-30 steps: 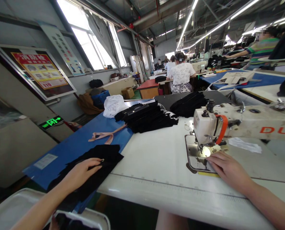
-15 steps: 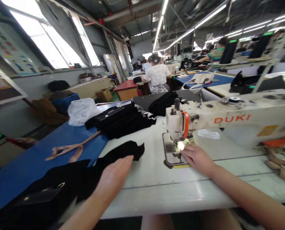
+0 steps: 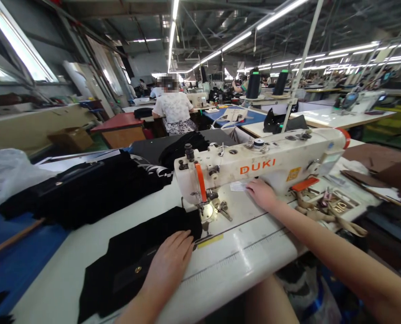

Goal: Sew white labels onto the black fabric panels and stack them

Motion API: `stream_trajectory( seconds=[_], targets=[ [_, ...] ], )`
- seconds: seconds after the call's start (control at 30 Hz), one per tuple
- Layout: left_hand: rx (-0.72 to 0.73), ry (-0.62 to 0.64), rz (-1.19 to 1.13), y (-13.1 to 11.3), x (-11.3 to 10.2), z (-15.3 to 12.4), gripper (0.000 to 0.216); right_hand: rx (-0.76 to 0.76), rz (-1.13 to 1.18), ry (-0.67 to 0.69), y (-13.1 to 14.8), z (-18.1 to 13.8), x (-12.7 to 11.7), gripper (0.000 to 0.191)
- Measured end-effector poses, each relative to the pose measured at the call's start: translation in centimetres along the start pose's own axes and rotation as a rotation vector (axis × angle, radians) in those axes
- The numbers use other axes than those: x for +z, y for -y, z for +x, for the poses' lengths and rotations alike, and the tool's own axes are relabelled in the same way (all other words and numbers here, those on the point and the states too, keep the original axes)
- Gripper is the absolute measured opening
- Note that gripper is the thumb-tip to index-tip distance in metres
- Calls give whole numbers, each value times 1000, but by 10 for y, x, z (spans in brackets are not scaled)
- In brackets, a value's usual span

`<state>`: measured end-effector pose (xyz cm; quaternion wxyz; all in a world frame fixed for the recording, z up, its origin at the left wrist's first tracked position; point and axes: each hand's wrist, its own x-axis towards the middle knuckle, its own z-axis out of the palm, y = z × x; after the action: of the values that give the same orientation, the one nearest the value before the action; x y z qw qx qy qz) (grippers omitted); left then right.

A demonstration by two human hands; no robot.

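Note:
My left hand lies with fingers stretched out flat on a black fabric piece that bears a small gold-coloured metal fitting. This piece lies on the sewing machine's bed, its right end beside the lit needle area. Under the arm of the white sewing machine, my right hand reaches forward with extended fingers. Its fingertips touch the right end of a small white slip lying on the bed. Whether they grip the slip is not plain.
A stack of black fabric pieces lies behind the left side, next to a white plastic bag. Tan strips and a small tray are at the right. A co-worker sits ahead.
My left hand has brought the black piece rightward, close to the needle. My right hand has left the needle area and moved under the machine arm to the white slip. The view has turned right.

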<state>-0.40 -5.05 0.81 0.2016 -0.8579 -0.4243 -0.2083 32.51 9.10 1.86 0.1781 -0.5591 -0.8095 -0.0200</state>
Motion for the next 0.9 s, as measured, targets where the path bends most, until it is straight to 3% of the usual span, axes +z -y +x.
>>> stream_trajectory(
  seconds=[0.23, 0.47, 0.63, 0.7, 0.83, 0.9],
  targets=[
    [-100, 105, -36, -6, -2, -5, 37, 24, -34, 23, 4, 2, -1, 25],
    [-77, 227, -116, 0, -12, -9, 38, 52, -40, -22, 8, -6, -18, 27],
    [-45, 275, -205, 5, -16, -16, 37, -72, 78, -98, 24, -35, -23, 20],
    [-73, 225, -221, 5, -18, -17, 37, -192, 159, -112, 42, -49, -23, 21],
    [-201, -47, -160, -5, -27, -10, 41, -349, 182, -51, 92, -69, -19, 21],
    [-129, -83, -130, -16, -32, -2, 47, -396, 149, -1, 119, -70, -15, 19]
  ],
)
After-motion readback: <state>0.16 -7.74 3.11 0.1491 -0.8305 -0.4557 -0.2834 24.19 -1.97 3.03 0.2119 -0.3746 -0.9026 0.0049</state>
